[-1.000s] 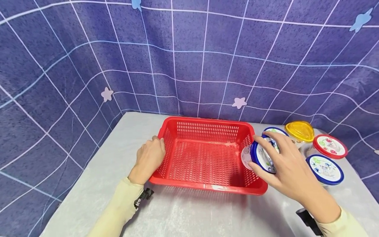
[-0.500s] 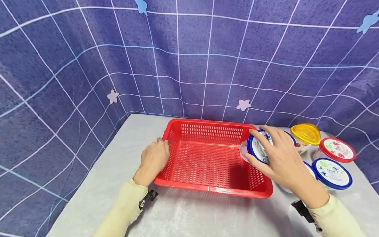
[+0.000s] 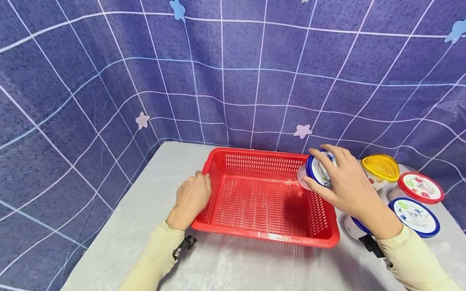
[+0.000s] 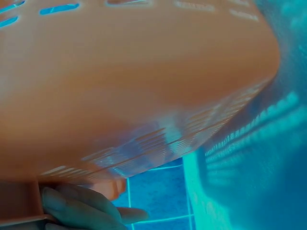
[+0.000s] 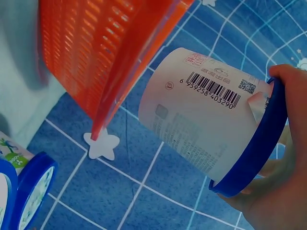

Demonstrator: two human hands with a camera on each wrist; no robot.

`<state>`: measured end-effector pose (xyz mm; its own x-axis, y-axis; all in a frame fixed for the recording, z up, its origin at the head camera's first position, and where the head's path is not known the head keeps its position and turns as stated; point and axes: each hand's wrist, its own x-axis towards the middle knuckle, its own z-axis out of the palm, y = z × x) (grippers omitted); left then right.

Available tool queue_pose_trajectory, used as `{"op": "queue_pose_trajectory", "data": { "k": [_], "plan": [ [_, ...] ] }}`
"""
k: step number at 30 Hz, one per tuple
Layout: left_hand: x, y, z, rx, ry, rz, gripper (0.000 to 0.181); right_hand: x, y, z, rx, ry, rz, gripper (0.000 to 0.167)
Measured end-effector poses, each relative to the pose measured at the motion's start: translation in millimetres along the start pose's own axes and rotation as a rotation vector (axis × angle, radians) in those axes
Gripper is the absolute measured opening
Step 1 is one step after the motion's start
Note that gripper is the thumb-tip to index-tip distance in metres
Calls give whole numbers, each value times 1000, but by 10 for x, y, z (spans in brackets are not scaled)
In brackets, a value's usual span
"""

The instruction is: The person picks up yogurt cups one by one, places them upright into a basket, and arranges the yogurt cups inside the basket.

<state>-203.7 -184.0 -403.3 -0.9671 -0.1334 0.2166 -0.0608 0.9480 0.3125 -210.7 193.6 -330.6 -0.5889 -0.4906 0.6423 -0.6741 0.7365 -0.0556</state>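
In the head view my left hand (image 3: pixel 191 198) grips the left rim of a red perforated plastic basket (image 3: pixel 251 202). Its fingers (image 4: pixel 81 206) curl at the rim in the left wrist view. My right hand (image 3: pixel 351 186) holds a white tub with a blue lid (image 3: pixel 322 173) by the lid, near the basket's back right corner. The tub is tilted, its base pointing left over the basket. In the right wrist view the printed side of the tub (image 5: pixel 201 115) shows a barcode, apart from the basket wall (image 5: pixel 96 52).
Right of the basket stand tubs with a yellow lid (image 3: pixel 380 167), a red lid (image 3: pixel 422 187) and a blue lid (image 3: pixel 414 217). Another blue-lidded tub (image 3: pixel 353 228) is partly hidden under my right wrist. A blue checked curtain (image 3: pixel 233 81) hangs behind the grey table (image 3: pixel 233 262).
My right hand has carried the blue-lidded tub farther back along the basket's right side. My left hand keeps its grip on the rim. The head view has shifted slightly.
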Motion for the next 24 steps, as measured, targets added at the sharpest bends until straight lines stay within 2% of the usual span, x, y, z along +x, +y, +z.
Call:
{"op": "queue_pose_trajectory", "data": {
  "k": [8, 24],
  "plan": [
    [-5, -2, -5, -3, 15, 9, 38, 39, 64, 136, 11, -83, 16, 73],
    [-12, 7, 5, -6, 18, 12, 39, 118, 178, 431, -25, -201, -30, 72]
  ]
}}
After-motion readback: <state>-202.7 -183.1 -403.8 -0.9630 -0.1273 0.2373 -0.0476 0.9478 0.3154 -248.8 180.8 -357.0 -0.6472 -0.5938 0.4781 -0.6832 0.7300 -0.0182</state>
